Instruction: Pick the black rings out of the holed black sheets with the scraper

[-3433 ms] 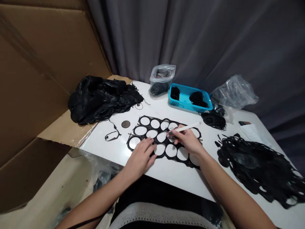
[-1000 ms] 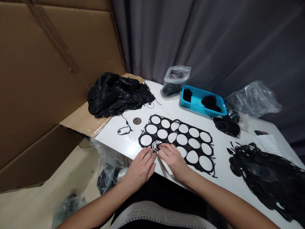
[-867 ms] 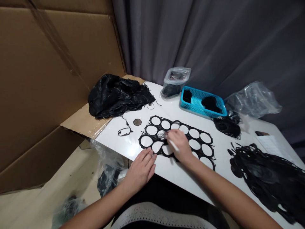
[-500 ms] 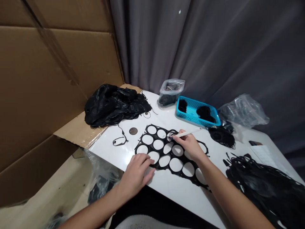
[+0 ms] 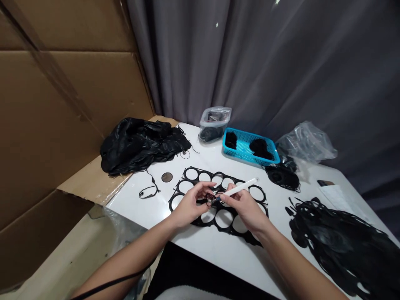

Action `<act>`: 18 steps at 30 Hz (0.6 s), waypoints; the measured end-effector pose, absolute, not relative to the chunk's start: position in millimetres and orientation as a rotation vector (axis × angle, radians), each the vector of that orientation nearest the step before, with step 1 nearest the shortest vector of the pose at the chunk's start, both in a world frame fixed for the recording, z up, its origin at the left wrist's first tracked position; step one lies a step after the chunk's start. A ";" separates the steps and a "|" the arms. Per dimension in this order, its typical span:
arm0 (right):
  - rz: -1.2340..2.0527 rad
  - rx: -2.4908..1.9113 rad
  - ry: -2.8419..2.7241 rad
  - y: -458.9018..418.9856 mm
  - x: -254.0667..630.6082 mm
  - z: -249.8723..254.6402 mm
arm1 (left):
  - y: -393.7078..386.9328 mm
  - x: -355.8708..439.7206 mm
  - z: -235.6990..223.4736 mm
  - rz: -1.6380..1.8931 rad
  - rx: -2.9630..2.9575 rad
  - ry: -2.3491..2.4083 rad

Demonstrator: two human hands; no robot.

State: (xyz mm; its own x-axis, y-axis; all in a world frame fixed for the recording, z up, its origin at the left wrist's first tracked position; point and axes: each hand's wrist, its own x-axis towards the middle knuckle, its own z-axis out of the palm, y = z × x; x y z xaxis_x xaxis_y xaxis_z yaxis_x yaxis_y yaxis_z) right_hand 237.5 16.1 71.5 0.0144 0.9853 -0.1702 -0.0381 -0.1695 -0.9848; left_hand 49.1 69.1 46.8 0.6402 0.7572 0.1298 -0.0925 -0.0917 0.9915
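Note:
My right hand [image 5: 245, 205] grips a slim white pen-shaped tool [image 5: 243, 186] whose blue end points down and left. At that end is a small tangle of thin black strands [image 5: 211, 199], and the thumb and fingers of my left hand [image 5: 189, 205] close around it. Whether the strands still join anything below is hidden by my fingers. Beneath both hands a flat black sheet [image 5: 254, 239] with rows of round holes lies on the white table [image 5: 193, 243]. To its left are a small dark disc [image 5: 166, 177] and a looped black strip [image 5: 149, 191].
Black sheets are heaped at the left [image 5: 137, 146], beside a tall cardboard box [image 5: 68, 96]. Behind stand a plastic bag with dark contents [image 5: 215, 125] and a blue basket [image 5: 246, 161] with black pieces. A clear bag [image 5: 312, 143] and a black strip pile [image 5: 340, 241] lie right.
My left hand has left the sheet's near edge and risen to meet the tool's end. My right hand has moved slightly nearer to me, with the strands. The view has shifted slightly.

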 end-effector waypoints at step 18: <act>1.692 -1.007 -0.525 -13.7 230.8 66.0 | 66.1 49.5 48.6 0.728 1.078 0.731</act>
